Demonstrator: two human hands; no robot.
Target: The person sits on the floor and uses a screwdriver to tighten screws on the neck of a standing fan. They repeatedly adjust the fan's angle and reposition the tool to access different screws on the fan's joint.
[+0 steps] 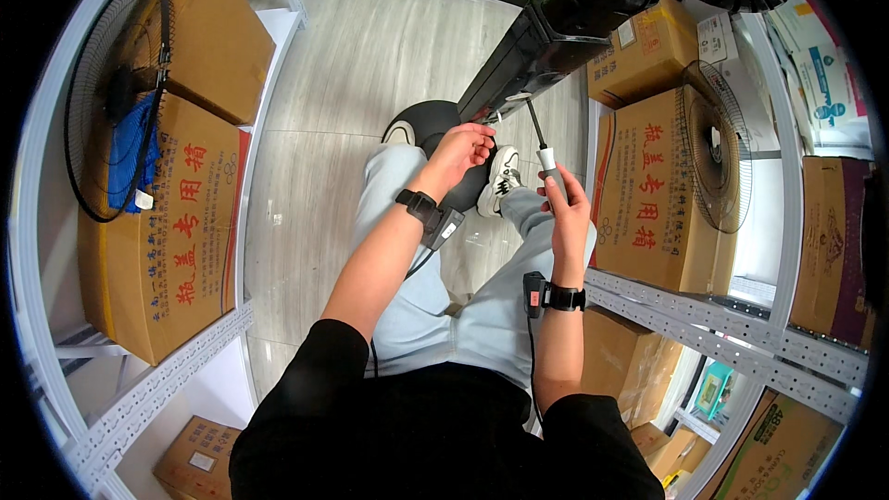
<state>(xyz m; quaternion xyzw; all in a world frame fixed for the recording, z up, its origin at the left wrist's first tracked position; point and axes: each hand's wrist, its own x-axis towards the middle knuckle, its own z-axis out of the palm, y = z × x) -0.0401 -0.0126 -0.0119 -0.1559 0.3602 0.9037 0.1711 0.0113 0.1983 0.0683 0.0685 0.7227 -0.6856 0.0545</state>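
My right hand (567, 206) grips the grey and white handle of a screwdriver (544, 146). Its dark shaft points up to the lower end of a black fan column (546, 46). My left hand (461, 150) is curled against the bottom of that column, just above the round black fan base (428, 120) lying on the floor. Whether the left fingers pinch a small part is hidden. Both wrists carry black strapped devices with cables. I am seated, legs in light jeans, one sneaker (501, 178) beside the base.
White metal shelving (148, 389) stands on both sides, holding brown cardboard boxes (181, 222). A round fan grille (116, 93) leans at left, another fan grille (715, 143) at right. Pale wood floor (370, 56) stretches ahead between the shelves.
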